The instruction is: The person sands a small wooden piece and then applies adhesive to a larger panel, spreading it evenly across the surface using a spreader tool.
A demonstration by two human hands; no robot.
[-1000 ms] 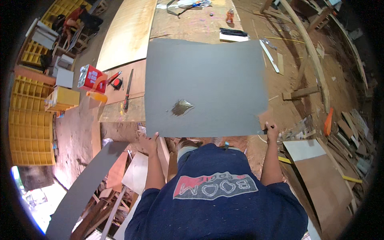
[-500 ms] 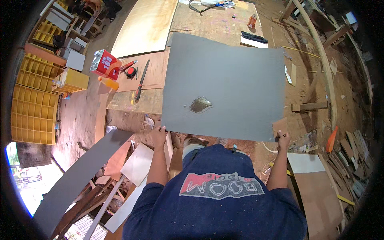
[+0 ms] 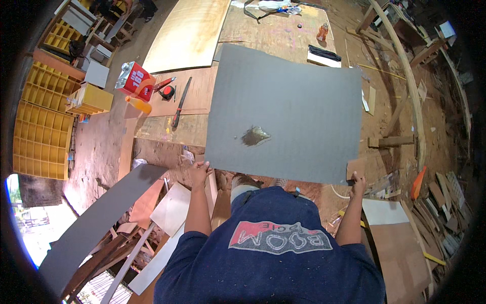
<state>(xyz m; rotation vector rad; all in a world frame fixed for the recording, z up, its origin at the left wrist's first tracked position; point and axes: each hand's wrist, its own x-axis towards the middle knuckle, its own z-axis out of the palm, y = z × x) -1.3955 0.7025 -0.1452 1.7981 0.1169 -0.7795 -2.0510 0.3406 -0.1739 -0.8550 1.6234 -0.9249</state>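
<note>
A large grey sheet lies over the near part of the wooden worktable, its near edge towards me. A wet, shiny brownish puddle sits on it, left of the middle. My left hand pinches the sheet's near left corner, thumb on top. At the near right corner my right hand is closed at the edge, gripping the sheet. Beside its fingers a small flat brown piece shows; whether the hand holds that too, I cannot tell.
Left on the worktable are a red can, an orange bottle, a tape measure and a handsaw. A pale plywood sheet lies farther back. Wood offcuts and a grey strip flank me.
The sheet's far edge sits slightly lower in the picture, and the small brown piece shows less over the corner. The whole view has shifted a little. Both hands keep their places at the corners.
</note>
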